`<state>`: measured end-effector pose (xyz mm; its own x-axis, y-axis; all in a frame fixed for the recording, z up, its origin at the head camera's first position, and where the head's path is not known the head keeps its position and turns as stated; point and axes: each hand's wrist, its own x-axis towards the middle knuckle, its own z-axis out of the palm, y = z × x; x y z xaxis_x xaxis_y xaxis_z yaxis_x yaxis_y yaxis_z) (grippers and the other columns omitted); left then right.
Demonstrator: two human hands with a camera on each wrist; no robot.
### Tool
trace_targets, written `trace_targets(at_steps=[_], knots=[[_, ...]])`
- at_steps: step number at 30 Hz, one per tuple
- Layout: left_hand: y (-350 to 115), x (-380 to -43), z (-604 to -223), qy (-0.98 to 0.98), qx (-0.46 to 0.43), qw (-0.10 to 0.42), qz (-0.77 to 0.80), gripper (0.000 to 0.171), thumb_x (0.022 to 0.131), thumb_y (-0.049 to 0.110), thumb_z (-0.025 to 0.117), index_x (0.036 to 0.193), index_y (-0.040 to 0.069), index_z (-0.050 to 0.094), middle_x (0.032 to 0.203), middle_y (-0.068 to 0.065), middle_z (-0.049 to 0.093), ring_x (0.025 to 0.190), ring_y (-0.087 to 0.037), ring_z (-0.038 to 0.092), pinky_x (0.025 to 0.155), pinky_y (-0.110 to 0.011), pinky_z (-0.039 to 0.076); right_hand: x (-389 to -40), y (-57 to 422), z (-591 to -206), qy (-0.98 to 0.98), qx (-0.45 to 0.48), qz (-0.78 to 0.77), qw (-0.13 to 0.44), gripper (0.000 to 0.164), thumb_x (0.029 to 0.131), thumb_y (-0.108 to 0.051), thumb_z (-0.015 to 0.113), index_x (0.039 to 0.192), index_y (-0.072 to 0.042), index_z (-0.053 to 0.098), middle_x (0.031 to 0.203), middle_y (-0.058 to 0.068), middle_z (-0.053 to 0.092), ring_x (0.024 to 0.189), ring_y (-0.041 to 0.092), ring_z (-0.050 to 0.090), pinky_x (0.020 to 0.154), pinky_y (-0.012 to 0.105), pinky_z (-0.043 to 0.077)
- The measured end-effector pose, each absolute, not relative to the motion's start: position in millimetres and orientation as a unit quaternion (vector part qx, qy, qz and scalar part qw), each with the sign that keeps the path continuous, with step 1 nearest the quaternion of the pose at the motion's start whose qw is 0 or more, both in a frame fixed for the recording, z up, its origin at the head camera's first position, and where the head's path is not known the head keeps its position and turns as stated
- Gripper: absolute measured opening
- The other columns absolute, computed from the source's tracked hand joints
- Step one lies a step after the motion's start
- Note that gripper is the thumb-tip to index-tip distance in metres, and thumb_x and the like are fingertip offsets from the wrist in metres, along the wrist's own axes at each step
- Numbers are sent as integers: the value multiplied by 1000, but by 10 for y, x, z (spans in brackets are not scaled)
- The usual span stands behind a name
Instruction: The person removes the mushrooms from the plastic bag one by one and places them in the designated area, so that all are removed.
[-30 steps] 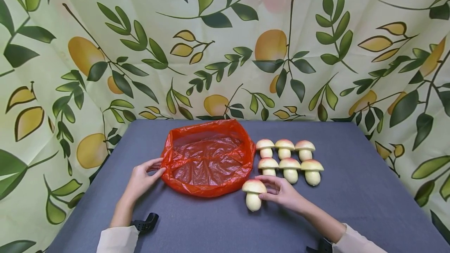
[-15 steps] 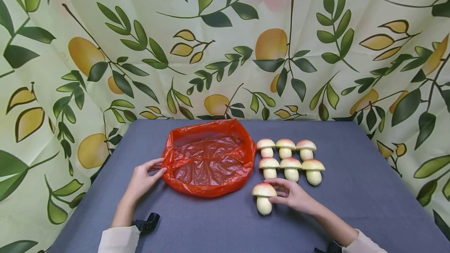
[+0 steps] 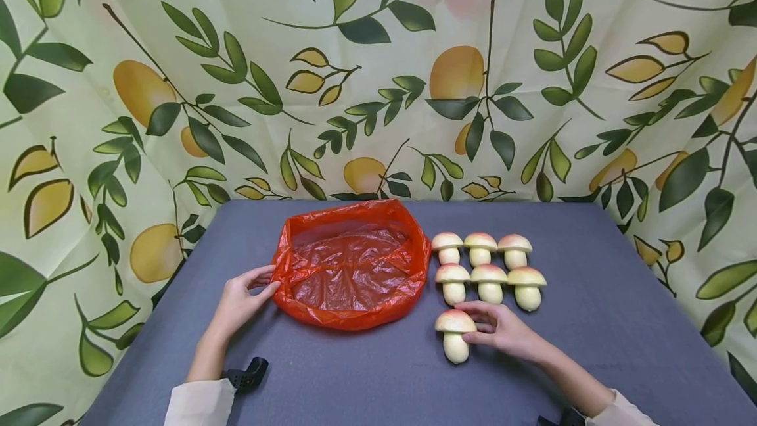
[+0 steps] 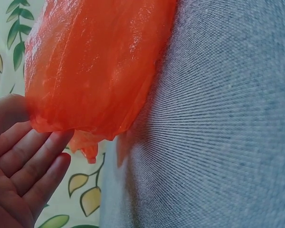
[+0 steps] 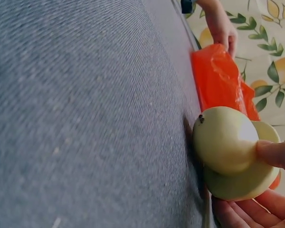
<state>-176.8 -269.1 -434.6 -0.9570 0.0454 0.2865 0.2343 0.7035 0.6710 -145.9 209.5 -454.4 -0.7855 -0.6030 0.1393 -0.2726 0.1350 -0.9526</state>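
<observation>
My right hand (image 3: 503,331) holds a toy mushroom (image 3: 455,340) by its cap, thumb on the near side and fingers behind. Its pale rounded stem (image 5: 225,140) faces the right wrist camera, close over the table. On the left, my left hand (image 3: 245,298) pinches the side rim of a red plastic bag (image 3: 355,321), thumb on one side of the film and fingers on the other. The bag lies with its mouth spread wide. In the left wrist view the red film (image 4: 95,71) hangs between thumb and fingertips.
Several more mushrooms stand in two rows right of the bag, such as one in the front row (image 3: 527,288) and one behind it (image 3: 514,252). All rest on a grey cloth-covered table (image 3: 367,380). A leaf-and-fruit patterned curtain (image 3: 378,64) rises behind.
My right hand has moved to the right with the mushroom, away from the bag and in front of the rows. My left hand and the bag stay in place.
</observation>
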Motion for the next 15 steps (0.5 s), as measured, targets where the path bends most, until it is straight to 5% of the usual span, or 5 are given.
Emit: trace_targets(at_steps=[3,9,15], knots=[[-2690,-1768,-4341,-914,-80,129,-377,34,84,9,73,114,-4,67,98,-18,74,85,-3,66,81,-32,60,-1462,2124,-4559,746,-299,-579,136,50,88,-3,66,125,24,45,118,-30,57,107,-13,56,86,9,51],[-2693,-1776,-4360,-913,-85,133,-375,33,84,7,72,114,-4,67,97,-18,74,84,7,61,79,-25,59,-1489,2168,-4567,763,-296,-560,132,48,89,-5,66,126,20,47,118,-27,58,106,-13,56,85,10,52],[-2686,-1780,-4351,-913,-84,129,-379,33,84,8,72,114,-4,67,98,-19,74,84,5,62,80,-36,60,-1508,2193,-4522,784,-296,-532,121,48,89,-8,66,126,17,49,121,25,62,107,-15,54,85,9,51]])
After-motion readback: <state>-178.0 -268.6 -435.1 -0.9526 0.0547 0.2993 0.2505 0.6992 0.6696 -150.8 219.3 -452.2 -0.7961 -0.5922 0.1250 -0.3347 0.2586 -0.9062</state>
